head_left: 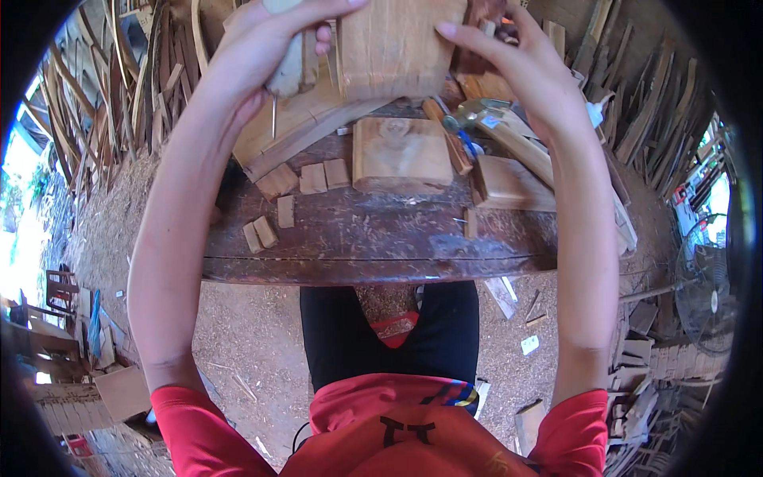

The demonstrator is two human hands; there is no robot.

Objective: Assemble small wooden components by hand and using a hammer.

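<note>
A pale wooden block (pixel 397 52) is held up at the far side of the bench, cut off by the top edge of the view. My left hand (pixel 274 40) is closed at its left side, thumb reaching over its face. The right thumb presses the block's right edge, with my right hand (pixel 524 60) closed around that side. Some fingers are hidden. Beside the left hand are a whitish piece (pixel 292 71) and a thin metal rod (pixel 274 118). Below the held block, a rounded wooden block (pixel 401 155) lies on the dark bench (pixel 381 230).
Small wooden pieces (pixel 313 178) lie left of centre. Another rounded block (pixel 513 183) and a long wooden bar (pixel 520 147) lie at right. A long plank (pixel 310 127) lies behind. Wood strips (pixel 147 87) lean around, and a fan (pixel 707 294) stands far right.
</note>
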